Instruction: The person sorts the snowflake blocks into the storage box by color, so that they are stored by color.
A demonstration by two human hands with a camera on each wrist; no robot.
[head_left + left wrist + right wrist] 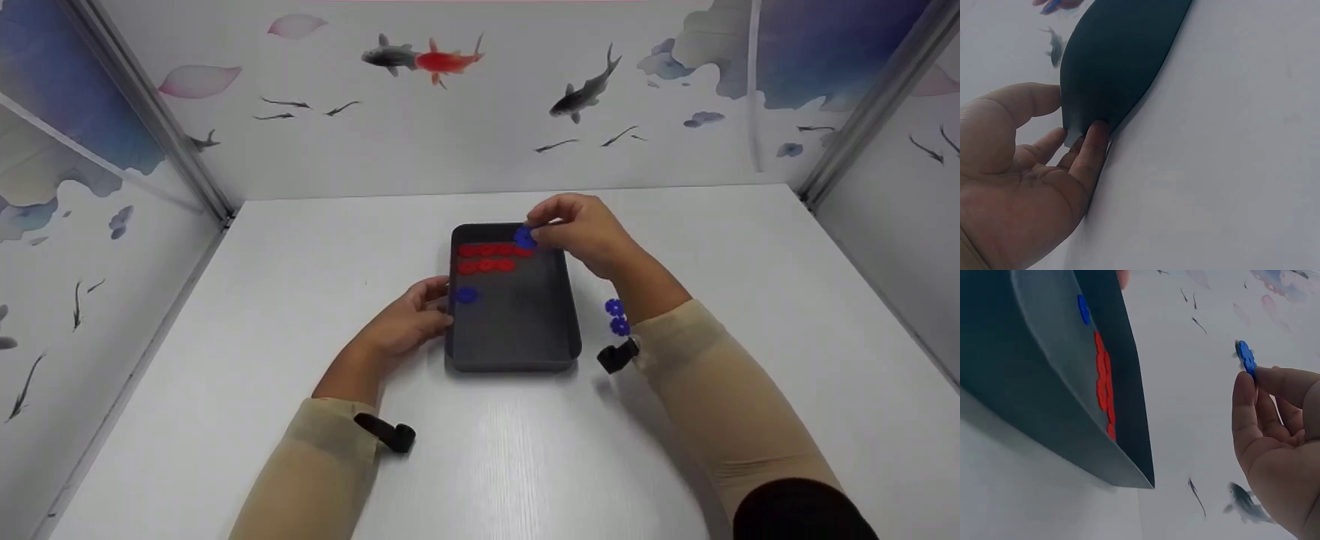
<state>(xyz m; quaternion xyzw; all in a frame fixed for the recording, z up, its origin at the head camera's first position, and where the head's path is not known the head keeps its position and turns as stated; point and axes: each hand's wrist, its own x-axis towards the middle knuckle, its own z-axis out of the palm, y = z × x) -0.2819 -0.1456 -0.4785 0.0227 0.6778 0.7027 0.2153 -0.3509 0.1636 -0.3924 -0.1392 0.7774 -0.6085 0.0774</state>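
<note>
The right hand [581, 229] pinches a small blue plastic disc with a notched rim [525, 238] between thumb and forefinger, over the far right corner of a dark grey rectangular tray [517, 330]. In the right wrist view this disc is apart from the tray's walls. The left hand [405, 322] rests against the outside of the tray's left wall, thumb and fingers spread apart along it.

Inside, two rows of red notched plastic discs [486, 265] lie across the far part; a second blue disc [466, 295] lies just beside the left wall, nearer the person. From there the bare grey floor runs to the near wall. The white tabletop [262, 262] stretches left and right of the tray and along its near edge, and ends at a white back panel painted with fish [487, 142]. Two more blue discs [619, 325] sit right of the tray, close beside the right forearm.

The right hand covers part of the tray's far right rim, and the held disc overlaps the end of the far red row, so its count is uncertain. The left fingertips are partly hidden in the head view. The left wrist view cuts off the tray at the top, with a blurred blue shape at the frame's edge.
</note>
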